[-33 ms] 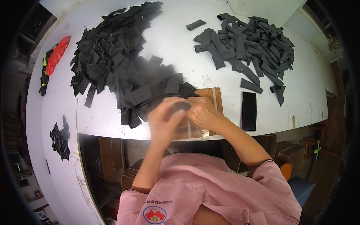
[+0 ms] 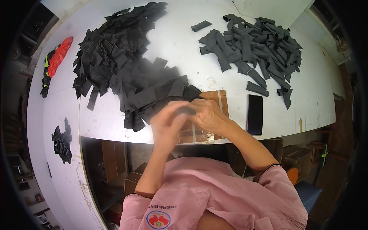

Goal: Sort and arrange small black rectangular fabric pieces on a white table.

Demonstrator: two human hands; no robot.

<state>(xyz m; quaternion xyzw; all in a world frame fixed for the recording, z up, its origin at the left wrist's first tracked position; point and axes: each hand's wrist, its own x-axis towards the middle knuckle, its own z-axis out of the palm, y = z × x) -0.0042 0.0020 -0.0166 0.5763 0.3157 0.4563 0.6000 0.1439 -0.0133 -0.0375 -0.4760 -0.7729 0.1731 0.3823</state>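
Little moved, only left hand (image 2: 167, 118) slightly, now blurred. Dark piece (image 2: 185, 110) sits between it and right hand (image 2: 207, 115), over board (image 2: 213, 96); fingers curled, grip can't tell; neither hand clearly nearer, long axis hidden.

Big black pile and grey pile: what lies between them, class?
Between the big black pile and grey pile, the head view shows mostly bare white tabletop and one loose grey roll.

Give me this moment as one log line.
left hand, right hand: together, dark piece between, grip blurred | under: brown board | left: black fabric heap | right: grey tube pile
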